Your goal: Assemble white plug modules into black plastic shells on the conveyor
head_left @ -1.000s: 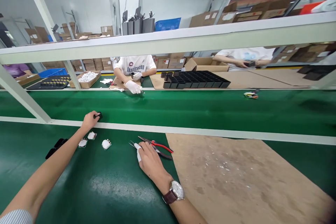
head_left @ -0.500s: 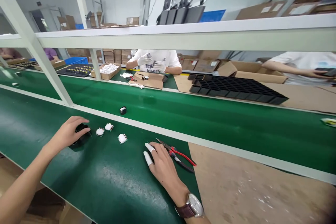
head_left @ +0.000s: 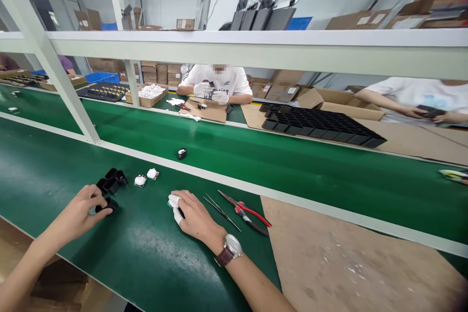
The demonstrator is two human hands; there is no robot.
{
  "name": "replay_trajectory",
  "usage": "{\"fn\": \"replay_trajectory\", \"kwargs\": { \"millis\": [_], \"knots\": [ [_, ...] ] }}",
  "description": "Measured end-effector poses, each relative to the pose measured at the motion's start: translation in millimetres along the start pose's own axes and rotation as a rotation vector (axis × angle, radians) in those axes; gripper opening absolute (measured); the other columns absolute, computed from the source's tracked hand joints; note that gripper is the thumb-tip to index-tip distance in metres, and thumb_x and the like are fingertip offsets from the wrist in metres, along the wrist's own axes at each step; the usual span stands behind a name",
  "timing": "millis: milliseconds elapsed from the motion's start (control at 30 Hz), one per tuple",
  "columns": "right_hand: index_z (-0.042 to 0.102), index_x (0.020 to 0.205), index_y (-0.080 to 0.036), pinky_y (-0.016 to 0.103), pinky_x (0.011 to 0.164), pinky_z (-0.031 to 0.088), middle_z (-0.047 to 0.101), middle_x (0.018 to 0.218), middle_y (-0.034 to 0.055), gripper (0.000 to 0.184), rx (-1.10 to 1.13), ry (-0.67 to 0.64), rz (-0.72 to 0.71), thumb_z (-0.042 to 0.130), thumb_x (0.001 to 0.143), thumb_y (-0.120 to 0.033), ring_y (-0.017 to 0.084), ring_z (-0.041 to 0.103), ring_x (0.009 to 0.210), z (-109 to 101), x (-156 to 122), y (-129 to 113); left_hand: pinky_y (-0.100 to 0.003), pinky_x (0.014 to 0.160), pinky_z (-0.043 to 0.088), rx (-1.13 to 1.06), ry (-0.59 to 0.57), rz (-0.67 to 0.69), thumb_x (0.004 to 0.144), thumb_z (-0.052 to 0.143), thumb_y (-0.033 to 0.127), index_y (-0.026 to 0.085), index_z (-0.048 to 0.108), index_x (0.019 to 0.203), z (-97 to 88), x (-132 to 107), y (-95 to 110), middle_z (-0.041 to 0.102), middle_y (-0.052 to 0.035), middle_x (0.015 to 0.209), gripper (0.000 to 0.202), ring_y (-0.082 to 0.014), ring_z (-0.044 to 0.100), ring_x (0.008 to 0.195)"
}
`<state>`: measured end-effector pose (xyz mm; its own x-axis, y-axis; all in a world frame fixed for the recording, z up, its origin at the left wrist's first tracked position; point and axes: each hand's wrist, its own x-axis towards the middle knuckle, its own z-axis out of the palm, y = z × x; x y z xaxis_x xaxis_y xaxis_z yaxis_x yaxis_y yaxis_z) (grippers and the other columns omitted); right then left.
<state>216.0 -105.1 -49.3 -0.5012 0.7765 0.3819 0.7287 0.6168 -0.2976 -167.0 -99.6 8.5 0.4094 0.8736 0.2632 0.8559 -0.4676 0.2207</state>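
Note:
My left hand (head_left: 82, 209) pinches a small black plastic housing (head_left: 111, 204) between thumb and fingers, low over the green bench. Just behind it stand several similar black housings (head_left: 111, 183) in a cluster. My right hand (head_left: 193, 212), with white finger cots on two fingers, closes over a small circuit board (head_left: 169, 203); only a green edge of the board shows. Two boards with white domed tops (head_left: 140, 181) lie between the hands, farther back. To the right of my right hand rest metal tweezers (head_left: 222, 213) and red-and-black pliers (head_left: 245, 211).
A black housing with white inside (head_left: 182, 153) sits on the green conveyor belt (head_left: 234, 156) beyond the pale rail. Cardboard (head_left: 351, 248) covers the right of the bench. Across the belt are a black tray (head_left: 321, 124) and two people at work. A white post (head_left: 68, 73) rises at left.
My left hand has drawn a black housing toward me from the cluster. My right hand has moved left from the tweezers onto the nearest circuit board. The housing on the belt has shifted right.

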Motion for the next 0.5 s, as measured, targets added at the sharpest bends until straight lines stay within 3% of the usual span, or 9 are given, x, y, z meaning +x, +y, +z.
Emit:
{"fn": "replay_trajectory", "kwargs": {
  "millis": [100,167,233,333,433,500],
  "knots": [
    [0.056,0.145,-0.021,0.045,0.118,0.048,0.059,0.153,0.0098,0.048,0.05,-0.029,-0.017,0.051,0.099,-0.009,0.023,0.053,0.143,-18.4,-34.7,4.5,-0.033,0.064,0.055,-0.102,-0.035,0.038,0.098,0.061,0.056,0.025,0.074,0.086,6.0,-0.7,23.6,0.067,-0.0101,0.112,0.036,-0.0255,0.067,0.084],
    [0.052,0.15,-0.018,0.049,0.118,0.047,0.059,0.152,0.0128,0.046,0.024,0.027,0.053,0.05,0.104,-0.017,0.026,0.054,0.142,-30.5,-52.5,15.9,-0.032,0.064,0.055,-0.158,-0.093,0.07,0.102,0.058,0.051,0.023,0.072,0.09,15.5,6.4,44.4,0.066,-0.0097,0.121,0.033,-0.0204,0.067,0.077],
    [0.058,0.142,-0.015,0.053,0.111,0.053,0.065,0.139,0.0168,0.038,-0.084,0.119,0.18,0.052,0.106,-0.024,0.031,0.061,0.129,-37.8,-63.8,32.0,-0.032,0.07,0.057,-0.206,-0.131,0.133,0.105,0.055,0.045,0.021,0.069,0.091,28.9,20.8,67.2,0.064,-0.01,0.125,0.031,-0.0186,0.068,0.079],
    [0.069,0.117,-0.015,0.054,0.092,0.06,0.069,0.115,0.0165,0.023,-0.219,0.192,0.292,0.051,0.104,-0.021,0.033,0.066,0.106,-37.2,-72.7,53.2,-0.034,0.081,0.058,-0.247,-0.107,0.265,0.105,0.054,0.035,0.019,0.065,0.085,51.6,51.6,99.5,0.066,-0.0109,0.12,0.028,-0.0224,0.07,0.095],
    [0.07,0.101,-0.018,0.054,0.089,0.061,0.069,0.105,0.0133,0.023,-0.227,0.225,0.273,0.048,0.103,-0.014,0.031,0.067,0.098,-29.5,-77.7,60.6,-0.036,0.081,0.058,-0.227,-0.071,0.367,0.103,0.06,0.032,0.019,0.065,0.081,68.8,82.7,125.3,0.068,-0.0105,0.109,0.026,-0.0248,0.069,0.097],
    [0.068,0.104,-0.018,0.053,0.091,0.061,0.07,0.106,0.0127,0.023,-0.206,0.256,0.239,0.046,0.104,-0.012,0.03,0.068,0.099,-25.9,-80.0,58.2,-0.039,0.083,0.058,-0.214,-0.023,0.401,0.101,0.066,0.036,0.019,0.068,0.086,74.8,98.8,139.0,0.069,-0.0105,0.109,0.023,-0.0262,0.067,0.097]
  ]
}}
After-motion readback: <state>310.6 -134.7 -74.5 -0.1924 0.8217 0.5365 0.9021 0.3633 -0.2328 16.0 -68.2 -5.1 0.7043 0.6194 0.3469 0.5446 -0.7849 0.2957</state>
